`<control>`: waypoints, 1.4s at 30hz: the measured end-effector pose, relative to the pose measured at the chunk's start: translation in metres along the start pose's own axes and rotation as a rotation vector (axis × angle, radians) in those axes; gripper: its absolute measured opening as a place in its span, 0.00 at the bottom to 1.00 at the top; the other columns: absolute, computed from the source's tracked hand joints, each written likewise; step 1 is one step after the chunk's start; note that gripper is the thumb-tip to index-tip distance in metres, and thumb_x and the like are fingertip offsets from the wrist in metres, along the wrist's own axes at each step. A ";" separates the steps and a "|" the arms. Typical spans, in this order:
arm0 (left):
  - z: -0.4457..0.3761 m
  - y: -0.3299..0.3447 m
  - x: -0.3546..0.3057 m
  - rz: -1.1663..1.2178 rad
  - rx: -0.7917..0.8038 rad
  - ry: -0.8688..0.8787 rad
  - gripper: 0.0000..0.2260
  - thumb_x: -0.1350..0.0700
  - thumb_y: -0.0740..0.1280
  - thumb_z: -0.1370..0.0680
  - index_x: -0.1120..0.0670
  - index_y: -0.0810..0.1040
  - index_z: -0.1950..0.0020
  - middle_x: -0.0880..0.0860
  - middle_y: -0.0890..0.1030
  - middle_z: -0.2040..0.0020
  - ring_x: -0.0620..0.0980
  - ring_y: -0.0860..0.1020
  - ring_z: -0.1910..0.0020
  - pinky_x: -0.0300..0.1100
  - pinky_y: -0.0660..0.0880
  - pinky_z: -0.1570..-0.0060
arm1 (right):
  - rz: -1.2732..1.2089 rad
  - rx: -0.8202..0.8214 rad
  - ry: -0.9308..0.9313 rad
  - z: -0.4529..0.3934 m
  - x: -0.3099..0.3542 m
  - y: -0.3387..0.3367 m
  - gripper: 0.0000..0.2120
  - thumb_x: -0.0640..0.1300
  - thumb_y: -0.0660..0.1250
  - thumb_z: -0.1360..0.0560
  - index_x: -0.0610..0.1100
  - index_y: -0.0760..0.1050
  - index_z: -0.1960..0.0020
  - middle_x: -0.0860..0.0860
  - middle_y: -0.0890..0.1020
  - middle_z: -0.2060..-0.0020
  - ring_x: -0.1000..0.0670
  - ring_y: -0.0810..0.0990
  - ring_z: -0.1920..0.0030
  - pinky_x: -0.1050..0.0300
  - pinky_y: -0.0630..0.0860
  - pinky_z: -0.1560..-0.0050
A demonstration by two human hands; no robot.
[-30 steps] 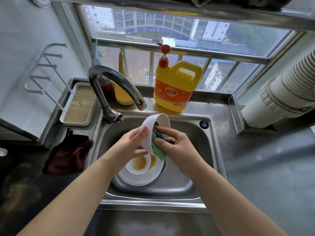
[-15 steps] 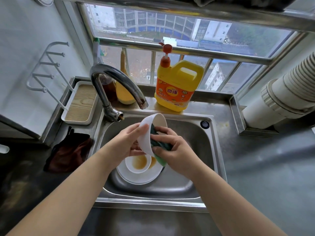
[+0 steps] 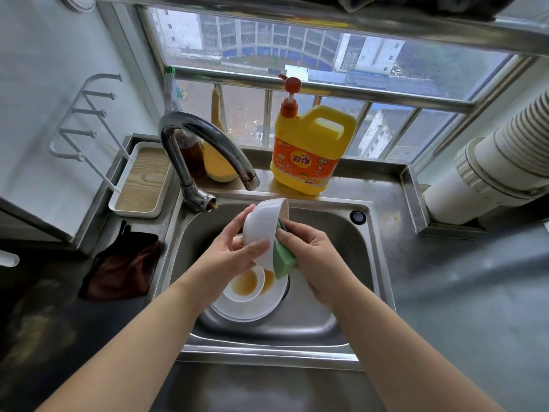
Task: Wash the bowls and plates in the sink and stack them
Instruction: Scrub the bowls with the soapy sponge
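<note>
Left hand: the left hand [image 3: 234,257] grips a white bowl [image 3: 263,230] over the sink, thumb across its outer wall near the lower rim, fingers curled up behind the far side.
Right hand: the right hand [image 3: 312,254] pinches a green sponge [image 3: 283,258], fingers curled over its top edge, and presses it against the bowl's right side.
Held bowl: tipped on its side, the base turned toward the camera and left, the mouth facing away to the right; it is above the dishes in the basin and below the tap's spout.
Sponge: wedged between the bowl's rim and the right palm, its lower corner hanging over the plate below.
Sink: a steel sink [image 3: 341,292] set in the table, with a round overflow fitting at its back right corner.
Dishes in basin: a white plate [image 3: 246,310] lies flat on the sink floor; a small bowl [image 3: 245,285] sits upright on it, holding a brown residue. More brown liquid shows on the plate just right of that small bowl.
Tap: a curved metal tap [image 3: 208,144] arches from the sink's back left, its spout ending above the basin; no water is running.
Detergent: a yellow pump bottle [image 3: 309,150] stands on the ledge behind the sink, against the window.
Left of sink: a dark red cloth [image 3: 121,269] lies crumpled on the table, and behind it stands a white tray [image 3: 142,182] with a wood-grain floor.
</note>
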State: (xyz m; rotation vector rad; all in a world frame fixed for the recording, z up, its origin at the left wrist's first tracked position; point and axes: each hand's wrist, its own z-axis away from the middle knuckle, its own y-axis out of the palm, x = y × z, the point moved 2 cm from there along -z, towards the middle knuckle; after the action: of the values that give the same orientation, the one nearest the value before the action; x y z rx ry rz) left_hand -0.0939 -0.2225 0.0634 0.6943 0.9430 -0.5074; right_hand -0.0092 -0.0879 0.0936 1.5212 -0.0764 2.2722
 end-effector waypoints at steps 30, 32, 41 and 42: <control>-0.002 0.005 -0.020 -0.023 -0.022 -0.188 0.26 0.39 0.64 0.29 0.57 0.77 0.40 0.59 0.84 0.55 0.52 0.83 0.60 0.43 0.82 0.57 | 0.459 0.048 -0.215 0.012 -0.007 0.005 0.18 0.36 0.69 0.27 0.56 0.78 0.44 0.58 0.69 0.35 0.57 0.69 0.35 0.61 0.69 0.34; 0.000 0.004 -0.019 -0.048 -0.028 -0.233 0.30 0.37 0.64 0.31 0.57 0.76 0.38 0.61 0.84 0.54 0.54 0.84 0.58 0.45 0.82 0.55 | 0.486 0.022 -0.223 0.012 -0.007 0.004 0.17 0.37 0.70 0.27 0.53 0.79 0.41 0.57 0.71 0.35 0.57 0.70 0.35 0.61 0.69 0.34; 0.002 -0.004 -0.005 0.042 0.007 -0.177 0.35 0.42 0.74 0.34 0.44 0.67 0.29 0.63 0.79 0.40 0.64 0.81 0.47 0.53 0.79 0.47 | 0.006 -0.036 -0.011 0.006 0.005 -0.001 0.09 0.40 0.65 0.23 0.52 0.80 0.48 0.50 0.85 0.53 0.50 0.82 0.51 0.54 0.79 0.48; 0.002 -0.005 -0.004 0.030 0.009 -0.155 0.36 0.43 0.75 0.35 0.43 0.67 0.29 0.61 0.79 0.40 0.63 0.81 0.45 0.54 0.78 0.45 | -0.009 -0.023 -0.006 0.006 0.005 0.000 0.09 0.41 0.65 0.23 0.52 0.80 0.48 0.50 0.85 0.53 0.49 0.82 0.51 0.54 0.79 0.47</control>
State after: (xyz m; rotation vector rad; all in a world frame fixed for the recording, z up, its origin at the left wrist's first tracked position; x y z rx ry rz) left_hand -0.0982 -0.2267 0.0658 0.6662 0.7849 -0.5312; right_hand -0.0055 -0.0880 0.1000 1.5142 -0.0973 2.2519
